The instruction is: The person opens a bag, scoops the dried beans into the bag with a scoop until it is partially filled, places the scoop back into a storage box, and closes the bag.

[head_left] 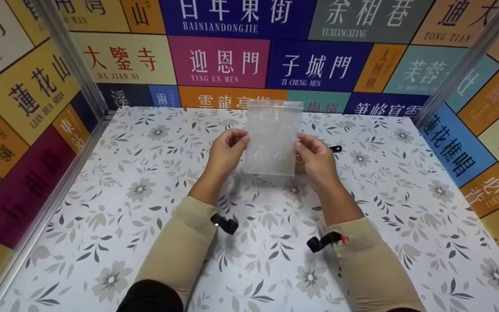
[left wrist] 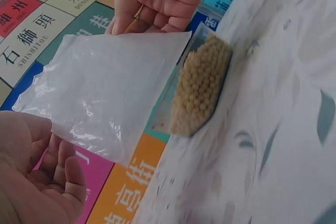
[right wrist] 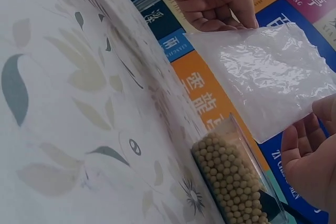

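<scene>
A translucent plastic zip bag (head_left: 273, 138) is held upright above the table by both hands, looking flat. My left hand (head_left: 228, 151) pinches its left edge between thumb and fingers. On the opposite edge, my right hand (head_left: 319, 160) pinches it the same way. Behind the bag stands a clear box of soybeans (left wrist: 199, 85), mostly hidden in the head view but plain in both wrist views. A black handle (head_left: 336, 149) pokes out beyond my right hand; the rest of that tool is hidden.
The table's white cloth (head_left: 141, 229) has a grey floral print. Panels with Chinese lettering (head_left: 221, 60) wall in the back and sides. Metal posts (head_left: 76, 65) rise at the rear corners.
</scene>
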Available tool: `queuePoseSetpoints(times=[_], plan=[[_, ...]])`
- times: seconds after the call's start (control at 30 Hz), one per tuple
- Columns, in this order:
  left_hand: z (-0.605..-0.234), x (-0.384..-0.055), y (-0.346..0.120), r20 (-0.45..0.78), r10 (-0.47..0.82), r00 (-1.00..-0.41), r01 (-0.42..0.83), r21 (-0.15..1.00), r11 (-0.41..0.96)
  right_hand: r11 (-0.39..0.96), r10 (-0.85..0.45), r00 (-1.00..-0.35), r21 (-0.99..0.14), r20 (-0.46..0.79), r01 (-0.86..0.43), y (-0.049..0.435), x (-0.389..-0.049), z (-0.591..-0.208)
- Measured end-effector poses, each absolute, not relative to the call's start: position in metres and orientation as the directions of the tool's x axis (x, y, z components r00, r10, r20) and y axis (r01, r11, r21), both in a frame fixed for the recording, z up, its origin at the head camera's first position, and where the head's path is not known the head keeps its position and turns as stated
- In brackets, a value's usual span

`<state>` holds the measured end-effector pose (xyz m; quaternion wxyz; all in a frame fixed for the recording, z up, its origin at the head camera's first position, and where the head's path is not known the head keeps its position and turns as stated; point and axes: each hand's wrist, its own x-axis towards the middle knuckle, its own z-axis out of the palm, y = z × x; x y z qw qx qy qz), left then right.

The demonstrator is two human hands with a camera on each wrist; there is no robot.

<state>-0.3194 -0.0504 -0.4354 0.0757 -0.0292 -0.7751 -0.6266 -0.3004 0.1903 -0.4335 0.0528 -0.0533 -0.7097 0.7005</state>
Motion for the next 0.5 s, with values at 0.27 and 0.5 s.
queuePoseSetpoints(times=[0.27,0.5], plan=[[-0.441,-0.323,-0.042,0.182,-0.083,-0.98,0.16,0.962,0.22,-0.021,0.126,-0.992,-1.0,0.004,-0.007,0.198,-0.301,-0.434],[-0.449,-0.325,-0.044,0.13,-0.077,-0.989,0.109,0.966,0.233,-0.02,0.12,-0.993,-1.0,-0.001,-0.002,0.195,-0.301,-0.438]])
